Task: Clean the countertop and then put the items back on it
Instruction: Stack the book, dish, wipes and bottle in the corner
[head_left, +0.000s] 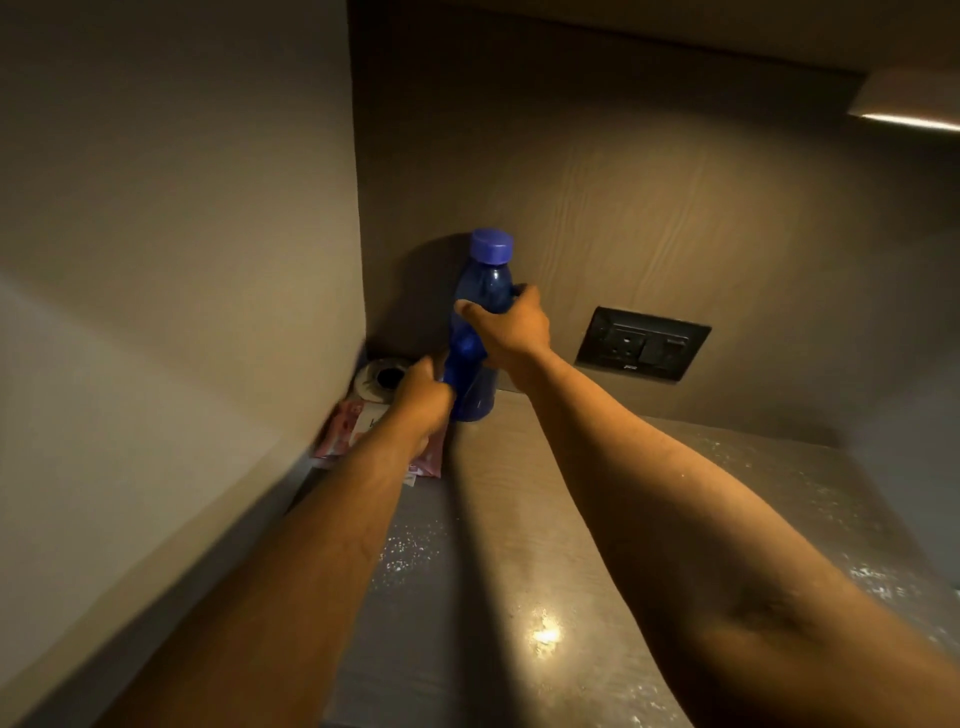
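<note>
A tall blue bottle (480, 291) with a blue cap stands in the far left corner of the countertop (509, 519). My right hand (511, 325) grips it around the upper body, thumb on the left side. Lower on the bottle's left side is my left hand (423, 392), its fingers curled against the bottle. Behind my left hand, a roll of tissue (376, 379) sits against the left wall. A pink packet (353, 428) lies flat under my left wrist, partly hidden by it.
A black socket and switch plate (643, 343) is set in the back wall just right of the bottle. A side wall (182, 312) closes off the left. The counter surface is speckled and glossy, with a light reflection near the front.
</note>
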